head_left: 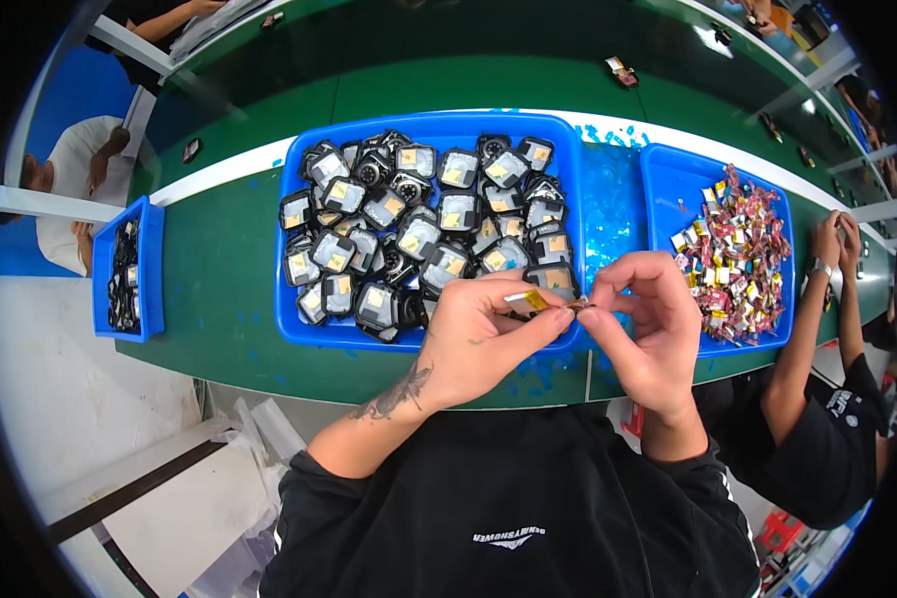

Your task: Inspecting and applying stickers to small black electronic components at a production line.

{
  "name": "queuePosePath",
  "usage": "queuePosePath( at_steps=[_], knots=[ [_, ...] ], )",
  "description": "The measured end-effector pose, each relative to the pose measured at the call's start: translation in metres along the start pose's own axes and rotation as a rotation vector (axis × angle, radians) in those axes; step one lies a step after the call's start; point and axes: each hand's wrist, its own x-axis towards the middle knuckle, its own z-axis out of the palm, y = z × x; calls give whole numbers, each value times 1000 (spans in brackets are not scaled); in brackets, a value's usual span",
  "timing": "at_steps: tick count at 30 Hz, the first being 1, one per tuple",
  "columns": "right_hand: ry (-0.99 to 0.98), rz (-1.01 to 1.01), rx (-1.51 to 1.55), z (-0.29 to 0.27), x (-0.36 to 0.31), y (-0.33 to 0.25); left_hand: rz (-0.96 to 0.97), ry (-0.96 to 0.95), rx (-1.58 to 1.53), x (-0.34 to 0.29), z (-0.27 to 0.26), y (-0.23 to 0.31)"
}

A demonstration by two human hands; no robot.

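Observation:
Both my hands meet over the front right corner of a large blue bin (299, 164). My left hand (483, 339) is closed, pinching a small circuit piece (533, 299) with a yellow and silver part. Thumb and finger of my right hand (653, 324) pinch at the other end of this piece, close to the left fingertips. The fingers hide much of it. Under and beyond my hands, the large bin holds many square black watch-like cases (458, 211) with pale and yellow backs.
On the right, a blue bin (658, 199) holds a heap of small red, yellow and silver circuit pieces (738, 259). A smaller blue bin (154, 269) stands far left. Loose pieces (621, 72) lie on the green belt (448, 80). Other people work at the left and right.

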Motion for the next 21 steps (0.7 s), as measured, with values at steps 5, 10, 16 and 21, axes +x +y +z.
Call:
queuePosePath(
  at_steps=[5, 10, 16, 21],
  knots=[
    [-23, 49, -98, 3, 3, -4, 0, 3, 142, -4, -2, 5],
    [3, -1, -118, 6, 0, 4, -12, -13, 126, -6, -2, 8],
    [77, -1, -77, 17, -2, 17, 24, 5, -39, -6, 1, 1],
    [198, -100, -144, 26, -6, 26, 34, 25, -88, -7, 2, -3]
  ],
)
